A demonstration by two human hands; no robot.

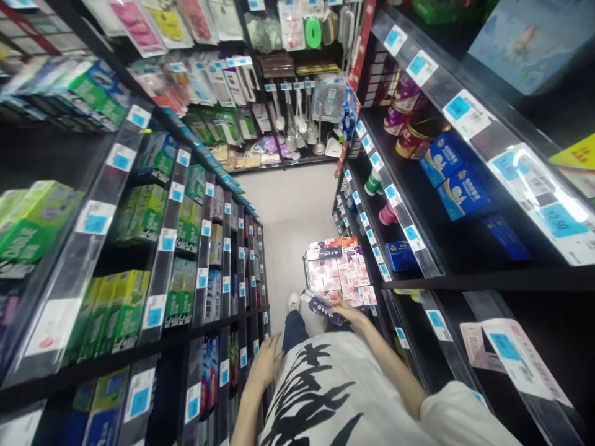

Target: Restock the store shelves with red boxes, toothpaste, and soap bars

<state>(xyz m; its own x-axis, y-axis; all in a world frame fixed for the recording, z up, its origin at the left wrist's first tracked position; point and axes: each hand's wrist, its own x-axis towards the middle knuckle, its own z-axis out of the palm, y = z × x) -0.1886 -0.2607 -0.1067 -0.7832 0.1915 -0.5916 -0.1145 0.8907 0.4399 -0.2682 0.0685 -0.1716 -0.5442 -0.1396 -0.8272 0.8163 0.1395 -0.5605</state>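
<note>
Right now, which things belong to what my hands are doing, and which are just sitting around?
In use: right hand holding dark blue pack; stack of pink packs beside it; left hand, empty.
Sitting around: green boxes at left; blue cartons at right; hanging utensils.

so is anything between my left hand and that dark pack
Only your own leg in jeans lies between the left hand and the dark pack, which the right hand grips beside the stack of pink packs.
</note>
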